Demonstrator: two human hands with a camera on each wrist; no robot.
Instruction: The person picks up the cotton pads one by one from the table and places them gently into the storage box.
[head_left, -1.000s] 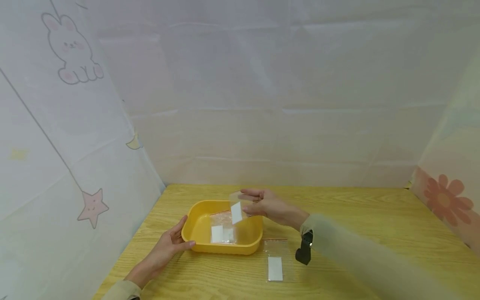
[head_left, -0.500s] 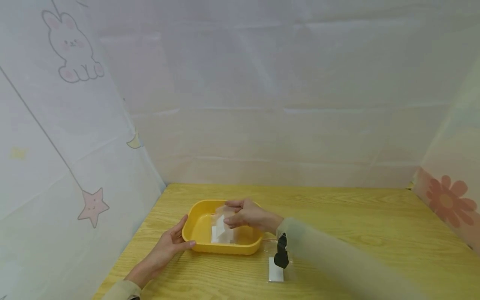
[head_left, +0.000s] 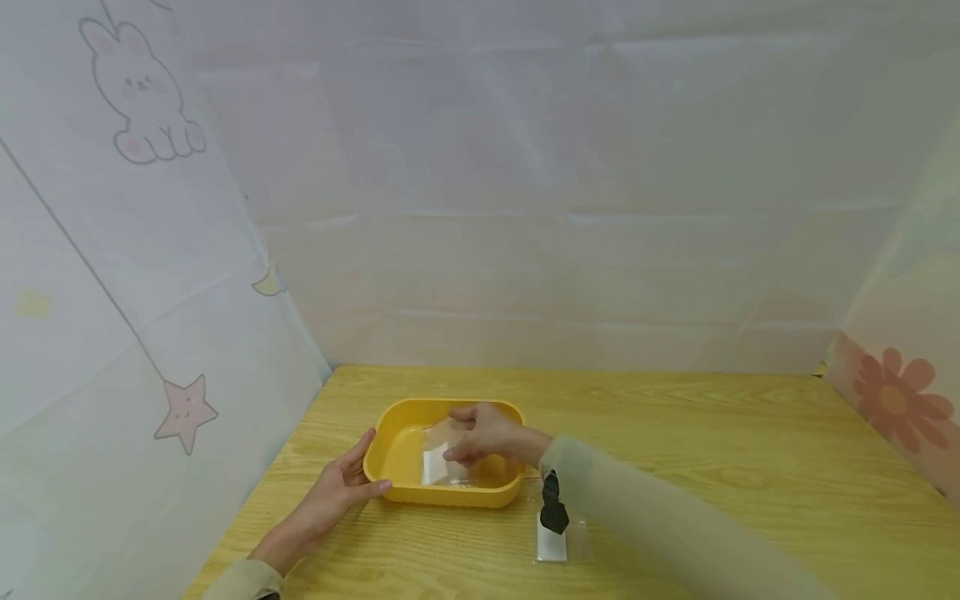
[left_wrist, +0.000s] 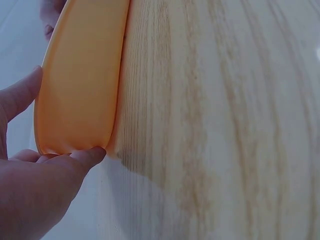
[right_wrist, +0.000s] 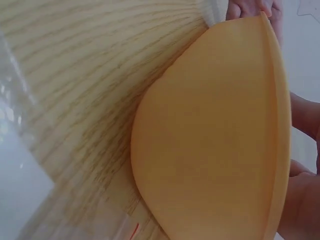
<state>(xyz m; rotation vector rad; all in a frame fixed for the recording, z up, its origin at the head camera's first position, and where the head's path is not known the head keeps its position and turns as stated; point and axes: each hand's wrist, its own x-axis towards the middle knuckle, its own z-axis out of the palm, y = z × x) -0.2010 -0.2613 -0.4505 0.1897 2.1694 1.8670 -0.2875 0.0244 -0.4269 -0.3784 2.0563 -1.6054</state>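
A yellow plastic tray rests on the table, and my left hand grips its left end. In the left wrist view the thumb and fingers of that hand clasp the orange-looking tray wall. My right hand reaches inside the tray and pinches a clear zip bag with a white card in it, low over other bags there. Its fingertips are partly hidden behind the tray wall in the right wrist view. Another zip bag with a white card lies on the table, partly behind my right wrist strap.
The wood-grain table stretches right and behind the tray. A pale sheet hangs at the back, and a printed sheet stands along the left side. On the right is another sheet with a red flower print.
My right hand has moved left and down into the tray with the zip bag. Its wrist strap now overlaps the bag on the table. The left hand and tray have stayed put.
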